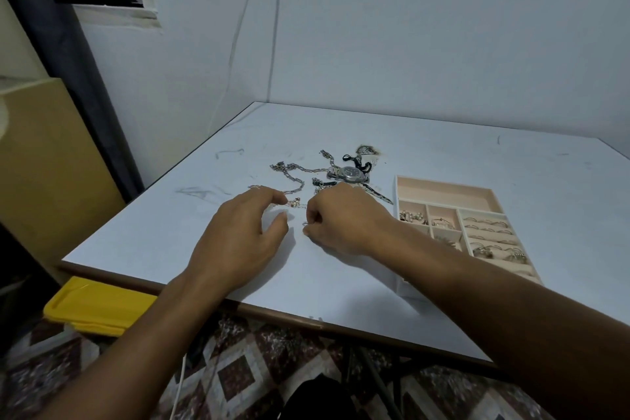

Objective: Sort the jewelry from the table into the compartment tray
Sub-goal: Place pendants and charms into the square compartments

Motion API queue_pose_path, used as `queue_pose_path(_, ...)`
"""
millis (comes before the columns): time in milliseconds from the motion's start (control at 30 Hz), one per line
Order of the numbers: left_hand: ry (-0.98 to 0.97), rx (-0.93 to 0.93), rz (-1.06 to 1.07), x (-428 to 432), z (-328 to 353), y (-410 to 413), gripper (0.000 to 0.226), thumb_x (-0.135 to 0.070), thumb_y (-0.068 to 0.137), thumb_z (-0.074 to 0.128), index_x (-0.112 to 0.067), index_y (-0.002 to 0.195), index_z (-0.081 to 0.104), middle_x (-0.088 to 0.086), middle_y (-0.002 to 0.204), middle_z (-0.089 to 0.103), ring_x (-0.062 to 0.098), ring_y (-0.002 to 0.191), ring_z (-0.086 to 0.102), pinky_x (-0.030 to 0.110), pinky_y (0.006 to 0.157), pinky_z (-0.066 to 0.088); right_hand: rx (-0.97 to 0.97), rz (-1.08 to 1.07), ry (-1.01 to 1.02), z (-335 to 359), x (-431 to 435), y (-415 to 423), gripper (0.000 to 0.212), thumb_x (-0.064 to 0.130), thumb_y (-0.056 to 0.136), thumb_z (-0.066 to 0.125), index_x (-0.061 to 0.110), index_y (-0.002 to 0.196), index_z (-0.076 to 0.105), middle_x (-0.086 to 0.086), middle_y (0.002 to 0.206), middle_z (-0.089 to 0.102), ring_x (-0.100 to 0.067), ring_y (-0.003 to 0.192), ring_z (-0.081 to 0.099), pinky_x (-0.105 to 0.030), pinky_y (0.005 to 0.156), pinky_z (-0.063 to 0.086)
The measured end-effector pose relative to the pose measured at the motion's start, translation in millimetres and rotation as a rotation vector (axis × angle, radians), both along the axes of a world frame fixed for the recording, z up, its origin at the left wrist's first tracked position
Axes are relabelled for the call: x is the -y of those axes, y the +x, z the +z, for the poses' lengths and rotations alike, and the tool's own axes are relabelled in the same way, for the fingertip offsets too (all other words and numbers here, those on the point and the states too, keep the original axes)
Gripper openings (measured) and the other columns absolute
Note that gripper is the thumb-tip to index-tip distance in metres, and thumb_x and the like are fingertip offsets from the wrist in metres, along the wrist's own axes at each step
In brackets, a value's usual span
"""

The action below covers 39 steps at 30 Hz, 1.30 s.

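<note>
Sorting looks partly done: the tray holds rings, but chains and a watch are left on the worktop (pixel 163 235).

The left hand (pixel 243 232) hovers with its fingers apart by a thin chain (pixel 294 203). The right hand (pixel 344 218) has its fingers pinched on a silver bit (pixel 304 224). Beyond them, a link chain (pixel 295 170) sprawls mostly left to right. The watch (pixel 350 174) lies face up, strap running far-left to near-right. In the tray (pixel 443 181), the long far compartment looks empty.

A yellow plastic lid (pixel 99 307) sits at lower left, above the patterned floor (pixel 238 368). A thin white cable (pixel 234 44) runs down the pale wall (pixel 409 27). A dark curtain (pixel 68 44) hangs at left.
</note>
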<state>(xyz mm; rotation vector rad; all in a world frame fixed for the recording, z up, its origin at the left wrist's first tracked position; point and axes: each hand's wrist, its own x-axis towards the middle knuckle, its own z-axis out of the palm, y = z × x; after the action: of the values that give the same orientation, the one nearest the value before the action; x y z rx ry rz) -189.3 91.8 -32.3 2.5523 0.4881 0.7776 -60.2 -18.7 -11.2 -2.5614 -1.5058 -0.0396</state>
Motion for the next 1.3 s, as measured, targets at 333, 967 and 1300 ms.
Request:
queue_pose_path(333, -0.704, 0.223, 0.05, 14.6, 9.4, 28.2, 0.018, -0.024, 0.092, 0.055, -0.025, 0.096, 0.072, -0.014, 0.097, 0.072, -0.002, 0.094, 0.063, 0.017, 0.089, 0.047, -0.253, -0.05, 0.159, 9.2, -2.6, 18.2, 0.019, 0.018, 0.081, 0.056, 0.029, 0.066, 0.059, 0.003, 0.079, 0.069, -0.019, 0.079, 0.063, -0.034, 0.076, 0.053)
queue_pose_path(967, -1.772, 0.304, -0.19, 78.1, 21.2, 60.3, 0.026, -0.02, 0.095, 0.048, 0.0, 0.101, 0.064, 0.012, 0.085, 0.071, 0.022, 0.081, 0.072, 0.034, 0.086, 0.055, -0.285, -0.145, 0.311, 33.0, 74.0, 31.9, 0.009, 0.022, 0.081, 0.065, 0.023, 0.079, 0.074, 0.008, 0.074, 0.068, 0.002, 0.057, 0.052, -0.008, 0.05, 0.036)
queue_pose_path(1300, -1.65, 0.156, -0.259, 112.3, 24.2, 54.6, 0.027, -0.023, 0.096, 0.048, -0.001, 0.105, 0.062, 0.015, 0.1, 0.073, 0.024, 0.088, 0.072, 0.033, 0.082, 0.057, -0.37, -0.219, 0.377, 27.3, 131.8, 22.9, 0.012, 0.019, 0.079, 0.068, 0.022, 0.068, 0.07, 0.012, 0.061, 0.066, -0.018, 0.056, 0.067, -0.021, 0.051, 0.048)
